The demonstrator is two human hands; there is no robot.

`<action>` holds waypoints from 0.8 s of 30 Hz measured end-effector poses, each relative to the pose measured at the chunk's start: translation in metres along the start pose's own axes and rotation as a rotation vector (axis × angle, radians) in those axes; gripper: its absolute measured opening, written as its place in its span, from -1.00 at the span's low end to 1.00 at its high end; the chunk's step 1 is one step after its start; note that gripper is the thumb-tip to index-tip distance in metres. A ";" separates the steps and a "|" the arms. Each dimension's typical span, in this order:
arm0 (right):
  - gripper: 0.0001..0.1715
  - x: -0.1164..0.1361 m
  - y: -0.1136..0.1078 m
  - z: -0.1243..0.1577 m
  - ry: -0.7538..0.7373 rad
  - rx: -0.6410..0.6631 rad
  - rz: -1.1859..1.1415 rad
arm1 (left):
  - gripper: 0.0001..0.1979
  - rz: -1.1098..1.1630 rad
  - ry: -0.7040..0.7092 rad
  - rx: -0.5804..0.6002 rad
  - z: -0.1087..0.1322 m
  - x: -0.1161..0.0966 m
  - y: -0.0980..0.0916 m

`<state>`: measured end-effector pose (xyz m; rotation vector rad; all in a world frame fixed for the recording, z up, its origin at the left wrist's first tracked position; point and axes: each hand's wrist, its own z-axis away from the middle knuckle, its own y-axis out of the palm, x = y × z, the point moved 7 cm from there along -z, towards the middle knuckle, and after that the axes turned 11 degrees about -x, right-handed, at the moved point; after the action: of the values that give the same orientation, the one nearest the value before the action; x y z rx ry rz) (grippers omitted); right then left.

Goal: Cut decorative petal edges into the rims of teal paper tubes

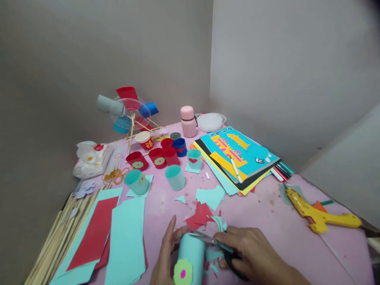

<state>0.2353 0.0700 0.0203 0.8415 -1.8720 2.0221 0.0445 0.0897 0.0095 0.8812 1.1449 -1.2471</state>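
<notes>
The light-blue paper tube [192, 253] lies at the near edge of the pink table [267, 225], with a green flower cut-out [182, 273] with a pink centre stuck on its near end. The left hand [165, 255] curls round the tube's left side and grasps it, thumb up by the far rim. The right hand [253, 253] is clenched round the dark handles of the scissors [208, 238], whose blades stand slightly parted and reach the tube's far rim from the right.

Just beyond the blades lie red paper scraps [199, 215] and light-blue offcuts [211, 196]. Left of the holding hand lie light-blue sheets [126, 233] and a red sheet [95, 233], with bamboo sticks [56, 241] further left. Well beyond the grip stands a light-blue cup [175, 177], and behind it a cluster of red cups [158, 156]. Beyond and to the right of the scissors hand sits a stack of coloured paper [252, 174] with a white marker [236, 169] on top. A yellow glue gun [320, 213] lies far to its right.
</notes>
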 end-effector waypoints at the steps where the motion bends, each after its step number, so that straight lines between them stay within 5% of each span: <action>1: -0.72 0.000 0.000 0.000 0.001 0.000 0.000 | -0.07 0.006 -0.007 0.000 -0.001 0.001 0.000; 15: -0.80 -0.004 0.002 0.002 0.042 -0.025 -0.077 | -0.11 0.007 -0.026 0.007 -0.006 0.020 -0.002; 20: -0.71 -0.010 -0.011 0.000 0.176 -0.146 -0.151 | 0.00 0.146 -0.074 -0.012 -0.011 0.012 -0.004; 24: -0.59 -0.002 -0.009 -0.001 0.129 -0.104 -0.147 | -0.08 0.264 -0.152 0.015 -0.010 0.003 -0.001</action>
<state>0.2416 0.0722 0.0261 0.7777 -1.7736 1.8295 0.0419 0.0982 0.0044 0.9006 0.8688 -1.0862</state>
